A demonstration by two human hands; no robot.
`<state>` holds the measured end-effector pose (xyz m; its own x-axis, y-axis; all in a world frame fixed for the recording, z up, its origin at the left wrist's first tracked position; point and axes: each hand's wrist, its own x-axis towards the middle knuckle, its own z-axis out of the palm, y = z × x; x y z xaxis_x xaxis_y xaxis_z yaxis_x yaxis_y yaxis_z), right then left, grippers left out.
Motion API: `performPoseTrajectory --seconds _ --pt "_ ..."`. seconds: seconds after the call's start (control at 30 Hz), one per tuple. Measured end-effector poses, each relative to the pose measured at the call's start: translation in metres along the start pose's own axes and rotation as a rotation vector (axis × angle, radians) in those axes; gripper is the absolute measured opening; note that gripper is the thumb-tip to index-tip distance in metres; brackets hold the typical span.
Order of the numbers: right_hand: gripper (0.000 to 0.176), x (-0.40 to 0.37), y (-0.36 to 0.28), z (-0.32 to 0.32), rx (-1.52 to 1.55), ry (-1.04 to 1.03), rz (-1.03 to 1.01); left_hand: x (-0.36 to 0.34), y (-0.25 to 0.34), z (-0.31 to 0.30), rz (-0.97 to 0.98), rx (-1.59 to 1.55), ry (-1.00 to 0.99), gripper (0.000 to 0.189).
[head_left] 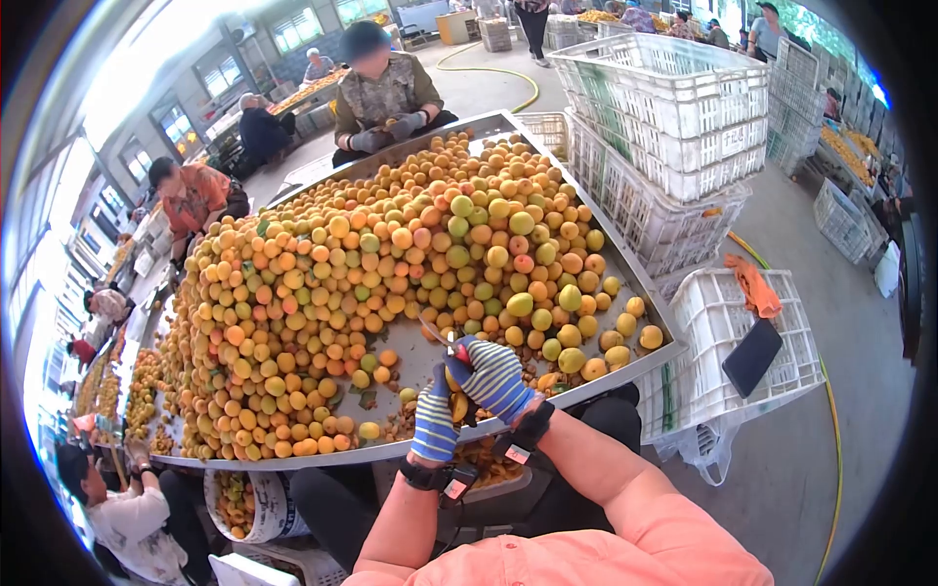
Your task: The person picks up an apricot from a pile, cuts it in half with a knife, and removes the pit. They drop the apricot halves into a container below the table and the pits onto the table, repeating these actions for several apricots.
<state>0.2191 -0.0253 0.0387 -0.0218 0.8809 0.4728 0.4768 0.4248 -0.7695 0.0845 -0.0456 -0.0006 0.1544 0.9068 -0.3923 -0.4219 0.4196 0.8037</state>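
Note:
My right hand (495,379), in a blue-and-yellow striped glove, is closed on a small knife (436,332); its thin blade points up and to the left. My left hand (436,422), gloved the same way, is closed on an apricot (457,404) just below the knife hand. The glove fingers partly cover the fruit, so where it is cut cannot be made out. Both hands are over the near edge of a metal-topped table (415,366). A large heap of apricots (322,283) covers much of it, orange to greenish yellow. Small brown bits, seemingly pits, lie around my hands.
Under the table edge, a container holds split apricots (495,467). A white bucket (278,508) of fruit stands lower left. Stacked white crates (674,127) rise at right; a nearer crate (689,313) bears a phone (752,358) and an orange glove (754,286). Co-workers (386,98) sit around the table.

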Motion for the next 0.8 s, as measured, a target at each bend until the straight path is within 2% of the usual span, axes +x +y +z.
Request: performPoseTrajectory --seconds 0.03,0.13,0.17,0.27,0.3,0.4,0.47,0.67,0.7,0.8 --pt "0.02 0.001 -0.001 0.0 -0.017 -0.002 -0.012 0.003 -0.001 -0.008 -0.019 0.036 -0.037 0.048" --pt "0.026 0.003 -0.004 -0.002 -0.095 -0.052 -0.011 0.007 -0.004 -0.012 0.104 0.152 -0.08 0.045" --pt "0.027 0.003 -0.003 -0.002 -0.114 -0.078 -0.017 0.006 -0.004 -0.01 -0.041 -0.158 -0.083 0.042" --pt "0.033 0.008 -0.003 -0.005 -0.142 -0.173 0.004 -0.003 0.005 -0.011 -0.024 -0.061 -0.254 0.04" --pt "0.033 0.009 -0.004 -0.005 -0.147 -0.18 -0.007 0.011 -0.002 -0.032 -0.109 -0.182 -0.386 0.037" --pt "0.036 0.011 -0.001 0.0 -0.139 -0.217 -0.02 0.018 -0.013 -0.022 -0.005 -0.113 -0.072 0.035" --pt "0.038 0.011 0.0 0.001 -0.155 -0.217 -0.068 0.024 -0.028 -0.033 0.192 0.076 -0.162 0.029" --pt "0.043 0.014 0.001 0.007 -0.214 -0.258 -0.1 0.031 -0.025 -0.029 0.1 -0.326 -0.168 0.022" --pt "0.044 0.016 -0.004 0.003 -0.192 -0.343 -0.026 0.042 -0.034 -0.033 0.34 0.091 0.0 0.016" --pt "0.045 0.015 -0.01 -0.004 -0.006 -0.41 0.18 0.048 -0.028 -0.039 0.302 -0.11 0.08 0.016"
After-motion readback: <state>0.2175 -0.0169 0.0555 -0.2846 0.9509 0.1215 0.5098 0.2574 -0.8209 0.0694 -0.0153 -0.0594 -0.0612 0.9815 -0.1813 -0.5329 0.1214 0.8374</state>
